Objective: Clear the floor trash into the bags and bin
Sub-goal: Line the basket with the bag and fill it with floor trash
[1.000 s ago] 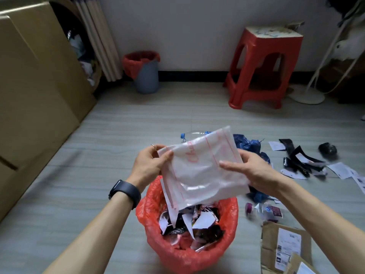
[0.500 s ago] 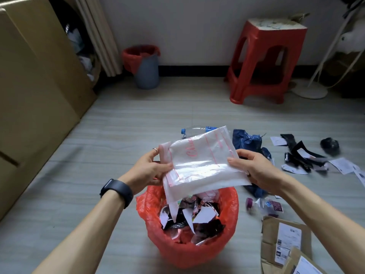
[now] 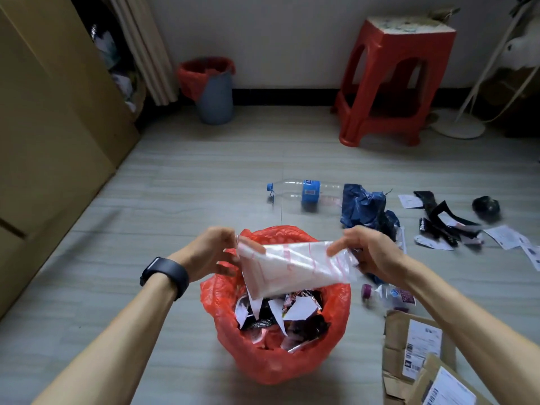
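Plastic zip bag [image 3: 292,268], clear with red print, is stretched over the open red trash bag [image 3: 277,364] full of scraps [image 3: 295,312] on the floor [image 3: 175,194]; the left hand [image 3: 209,250] pinches one end, the right hand [image 3: 372,254] the other.

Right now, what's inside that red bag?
Torn white paper scraps and dark shiny wrappers lie in the red bag; the clear pouch held above hides its far part.
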Available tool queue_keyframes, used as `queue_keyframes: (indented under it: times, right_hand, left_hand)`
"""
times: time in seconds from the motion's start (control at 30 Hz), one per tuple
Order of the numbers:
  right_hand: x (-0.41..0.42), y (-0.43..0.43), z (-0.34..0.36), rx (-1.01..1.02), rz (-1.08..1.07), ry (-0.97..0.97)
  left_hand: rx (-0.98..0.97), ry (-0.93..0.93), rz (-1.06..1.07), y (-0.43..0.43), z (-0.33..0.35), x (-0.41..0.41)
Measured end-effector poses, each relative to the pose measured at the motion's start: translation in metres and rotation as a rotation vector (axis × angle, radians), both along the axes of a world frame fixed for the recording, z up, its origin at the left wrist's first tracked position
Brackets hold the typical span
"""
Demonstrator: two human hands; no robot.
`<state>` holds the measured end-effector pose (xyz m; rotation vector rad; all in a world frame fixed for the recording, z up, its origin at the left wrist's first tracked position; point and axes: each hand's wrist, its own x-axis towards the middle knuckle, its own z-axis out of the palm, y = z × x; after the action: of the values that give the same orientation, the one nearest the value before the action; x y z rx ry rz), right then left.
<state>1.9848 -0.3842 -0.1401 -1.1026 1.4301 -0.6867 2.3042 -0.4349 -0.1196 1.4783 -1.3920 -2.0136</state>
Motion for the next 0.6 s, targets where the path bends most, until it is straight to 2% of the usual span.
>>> queue_keyframes:
  times: [0.07, 0.1, 0.2, 0.23, 0.37, 0.47, 0.53, 0.6]
  right_hand:
    - [0.002, 0.008, -0.002, -0.096, 0.155, 0.366]
    - [0.007, 0.009, -0.005, -0.171, 0.196, 0.511]
    - [0.031, 0.015, -0.021, -0.367, 0.312, 0.737]
    - [0.04, 0.017, -0.029, -0.393, 0.359, 0.804]
    - [0.073, 0.026, -0.069, -0.376, 0.612, 1.088]
    - [0.088, 0.029, -0.095, -0.406, 0.703, 1.238]
    - [0.092, 0.023, -0.102, -0.469, 0.767, 1.32]
    - [0.095, 0.016, -0.11, -0.432, 0.857, 1.322]
  left_hand:
    - [-0.114, -0.165, -0.125, 0.007, -0.006, -0.004]
    - [-0.232, -0.268, -0.187, 0.01, -0.009, -0.008]
    - [-0.745, -0.702, -0.46, 0.017, -0.037, -0.023]
    - [-0.818, -0.815, -0.515, 0.021, -0.051, -0.025]
    - [-0.893, -1.125, -0.709, 0.04, -0.093, -0.031]
    - [-0.979, -1.228, -0.789, 0.048, -0.11, -0.038]
    - [-0.922, -1.281, -0.846, 0.05, -0.114, -0.043]
    - [-0.799, -1.327, -0.899, 0.05, -0.122, -0.052]
